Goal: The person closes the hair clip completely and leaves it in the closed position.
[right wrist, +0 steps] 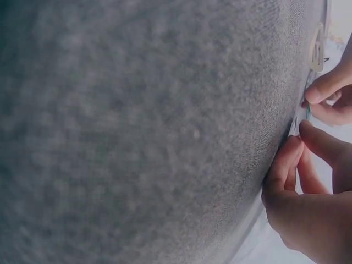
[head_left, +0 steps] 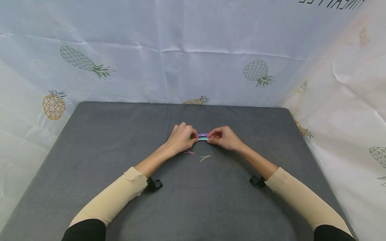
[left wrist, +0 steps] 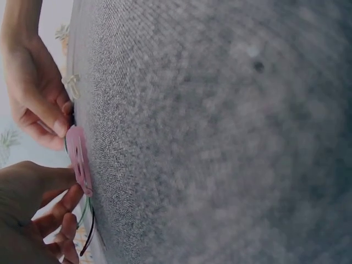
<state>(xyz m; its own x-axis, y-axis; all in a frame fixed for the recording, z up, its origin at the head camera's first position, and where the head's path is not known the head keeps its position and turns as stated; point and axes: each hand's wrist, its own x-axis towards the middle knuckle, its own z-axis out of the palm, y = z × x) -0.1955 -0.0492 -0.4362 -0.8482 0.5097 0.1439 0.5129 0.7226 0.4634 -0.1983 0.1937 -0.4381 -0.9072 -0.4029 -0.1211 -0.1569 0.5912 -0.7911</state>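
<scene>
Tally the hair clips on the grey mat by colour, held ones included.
Purple clip: 1, held
Teal clip: 1, held
Pink clip: 1, on the mat
Pale clip: 1, on the mat
Total: 4; more may be hidden in the hands.

Four hair clips (head_left: pixel 203 137), two hands (head_left: pixel 181 138), one grey mat (head_left: pixel 90 140).

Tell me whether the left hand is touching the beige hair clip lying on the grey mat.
Apart. The head view shows the beige hair clip lying alone on the grey mat, with mat visible between it and the left hand.
</scene>
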